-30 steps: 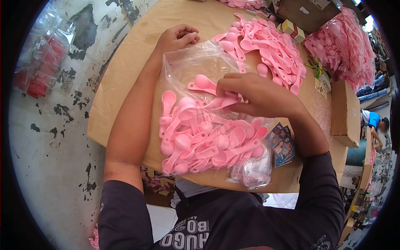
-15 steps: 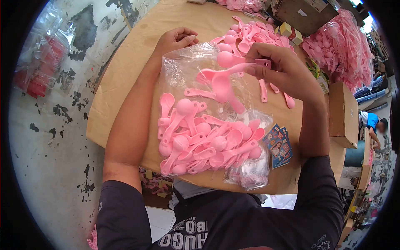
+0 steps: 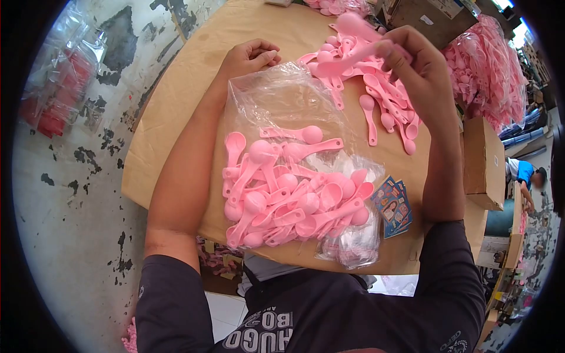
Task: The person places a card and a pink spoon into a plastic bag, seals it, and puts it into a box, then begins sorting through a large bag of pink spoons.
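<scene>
My right hand [image 3: 415,65] is raised over the far pile of pink measuring spoons [image 3: 388,97]. It pinches pink spoons [image 3: 344,62] between thumb and fingers, blurred by motion; at least two show. My left hand [image 3: 254,56] lies on the table by the far edge of a clear plastic bag [image 3: 271,94], its fingers curled in with nothing seen in them. Between my arms, a heap of pink measuring spoons [image 3: 294,200] lies on the near part of the bag, several with bowls facing down.
Blue illustrated cards [image 3: 393,206] are fanned out beside folded clear bags [image 3: 353,241]. A cardboard box [image 3: 484,162] stands at the right edge of the brown-covered table [image 3: 170,129]. Behind it sits a large bag of pink spoons [image 3: 485,70]. A person in blue [image 3: 524,172] is far right.
My right hand has moved up and away, from above the bag to the far pile, with spoons in it. Two spoons now lie at the heap's far side. My left hand stays put.
</scene>
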A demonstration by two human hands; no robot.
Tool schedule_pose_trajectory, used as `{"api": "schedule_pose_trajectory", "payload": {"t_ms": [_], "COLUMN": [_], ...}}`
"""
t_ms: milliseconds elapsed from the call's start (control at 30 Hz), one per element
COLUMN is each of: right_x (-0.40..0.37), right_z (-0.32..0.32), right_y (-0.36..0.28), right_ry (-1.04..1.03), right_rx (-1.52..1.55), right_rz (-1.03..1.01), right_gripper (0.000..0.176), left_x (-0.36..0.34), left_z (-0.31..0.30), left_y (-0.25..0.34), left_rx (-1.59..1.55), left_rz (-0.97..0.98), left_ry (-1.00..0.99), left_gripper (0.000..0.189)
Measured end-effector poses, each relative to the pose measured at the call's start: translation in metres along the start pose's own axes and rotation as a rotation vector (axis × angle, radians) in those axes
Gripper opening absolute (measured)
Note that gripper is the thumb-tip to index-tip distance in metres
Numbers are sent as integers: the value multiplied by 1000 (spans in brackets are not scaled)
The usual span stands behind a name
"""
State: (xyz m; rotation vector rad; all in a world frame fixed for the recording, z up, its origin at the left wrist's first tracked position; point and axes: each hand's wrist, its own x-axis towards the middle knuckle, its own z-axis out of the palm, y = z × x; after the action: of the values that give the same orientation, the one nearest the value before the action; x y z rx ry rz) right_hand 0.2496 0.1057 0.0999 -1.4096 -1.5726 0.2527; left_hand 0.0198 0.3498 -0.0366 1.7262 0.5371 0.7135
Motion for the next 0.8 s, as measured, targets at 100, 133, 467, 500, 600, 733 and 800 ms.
{"api": "schedule_pose_trajectory", "payload": {"t_ms": [100, 133, 467, 500, 600, 733, 800], "right_x": [2, 2, -25, -31, -46, -55, -55], "right_z": [-2, 0, 43, 53, 73, 83, 83], "right_y": [-6, -7, -14, -5, 3, 0, 0], "right_ry": [111, 167, -737, -735, -723, -798, -787], "right_rx": [-289, -439, -107, -107, -250, -381, -365], "right_rz": [-17, -37, -184, -183, -411, -272, -228], "right_gripper": [20, 20, 27, 27, 41, 55, 56], "left_x": [0, 0, -1, -1, -1, -2, 1], "left_z": [1, 1, 0, 0, 0, 1, 0], "left_y": [-1, -1, 0, 0, -1, 1, -2], "left_rx": [-7, -6, -2, -1, -7, 16, 16], "left_rz": [-4, -3, -24, -23, -27, -3, -17], "left_ry": [4, 3, -13, -14, 2, -8, -2], "left_gripper": [29, 29, 29, 29, 29, 29, 29]}}
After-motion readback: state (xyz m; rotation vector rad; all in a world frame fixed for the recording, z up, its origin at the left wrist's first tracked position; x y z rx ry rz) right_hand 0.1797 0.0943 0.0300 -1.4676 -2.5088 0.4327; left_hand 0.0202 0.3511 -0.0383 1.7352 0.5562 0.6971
